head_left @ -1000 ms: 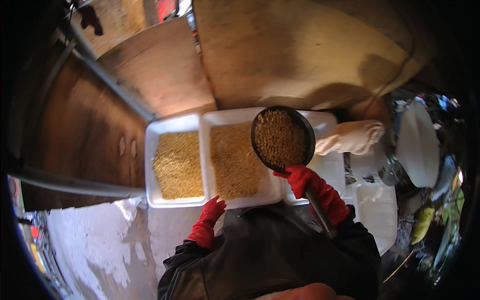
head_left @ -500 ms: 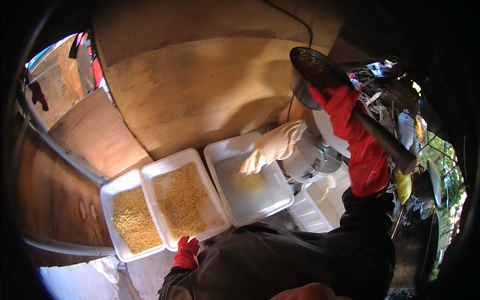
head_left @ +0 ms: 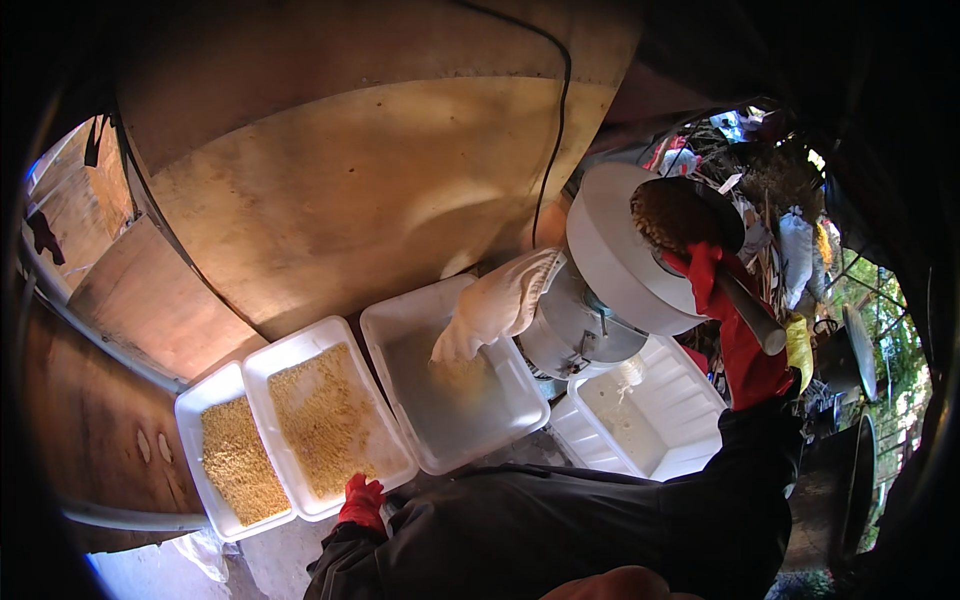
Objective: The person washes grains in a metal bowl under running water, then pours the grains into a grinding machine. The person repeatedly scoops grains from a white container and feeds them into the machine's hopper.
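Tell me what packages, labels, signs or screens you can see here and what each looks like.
No labels, signs or screens show clearly.
Colourful bags or wrappers: heaped at upper right behind the white hopper, too blurred to tell apart.
White sack-like bag: right of the dark pan held by the red-gloved right hand.

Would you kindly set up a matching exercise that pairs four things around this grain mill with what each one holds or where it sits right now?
Things:
1. dark pan
2. middle white tray
3. cloth sleeve
4. left hand

States or places:
A. hangs from the mill's outlet over a nearly bare tray
B. rests at the near rim of a tray
C. held up at the white hopper, full of grain
D. lies flat on the ground, covered with yellow grain

Pairs: 1-C, 2-D, 3-A, 4-B
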The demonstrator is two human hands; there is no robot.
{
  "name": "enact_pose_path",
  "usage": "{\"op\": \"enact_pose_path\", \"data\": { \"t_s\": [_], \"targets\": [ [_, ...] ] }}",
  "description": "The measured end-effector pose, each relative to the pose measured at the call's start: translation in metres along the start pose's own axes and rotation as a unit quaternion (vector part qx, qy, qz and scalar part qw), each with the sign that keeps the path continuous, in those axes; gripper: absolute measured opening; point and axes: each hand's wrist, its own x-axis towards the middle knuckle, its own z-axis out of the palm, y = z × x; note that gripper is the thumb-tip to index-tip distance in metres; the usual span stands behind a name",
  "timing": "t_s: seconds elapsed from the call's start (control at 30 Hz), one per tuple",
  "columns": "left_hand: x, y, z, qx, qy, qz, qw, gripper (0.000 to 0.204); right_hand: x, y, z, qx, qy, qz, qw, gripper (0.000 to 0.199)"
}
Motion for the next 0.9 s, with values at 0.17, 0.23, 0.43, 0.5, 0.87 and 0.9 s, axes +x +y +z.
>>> {"op": "enact_pose_path", "data": {
  "t_s": [0.17, 0.23, 0.43, 0.5, 0.87, 0.9],
  "targets": [
    [0.000, 0.017, 0.032, 0.015, -0.018, 0.026, 0.999, 0.046, -0.012, 0.004, 0.025, -0.100, -0.011, -0.069, 0.992, 0.044],
    [-0.011, 0.025, 0.056, 0.026, -0.056, 0.018, 0.998, 0.043, -0.023, 0.001, 0.025, -0.112, -0.018, -0.092, 0.989, 0.042],
    [-0.022, 0.031, 0.083, -0.125, -0.155, -0.030, 0.980, 0.046, -0.032, -0.011, 0.014, -0.146, 0.034, -0.079, 0.986, 0.035],
    [-0.027, 0.032, 0.088, -0.119, -0.160, -0.012, 0.980, 0.047, -0.028, -0.013, 0.013, -0.179, 0.009, -0.078, 0.981, 0.032],
    [-0.060, 0.039, 0.116, -0.232, -0.126, -0.067, 0.962, 0.047, -0.033, -0.038, 0.012, -0.058, 0.198, 0.196, 0.959, 0.036],
    [-0.069, 0.040, 0.121, -0.215, -0.121, -0.071, 0.967, 0.051, -0.034, -0.038, 0.015, -0.058, 0.210, 0.202, 0.955, 0.034]
  ]
}}
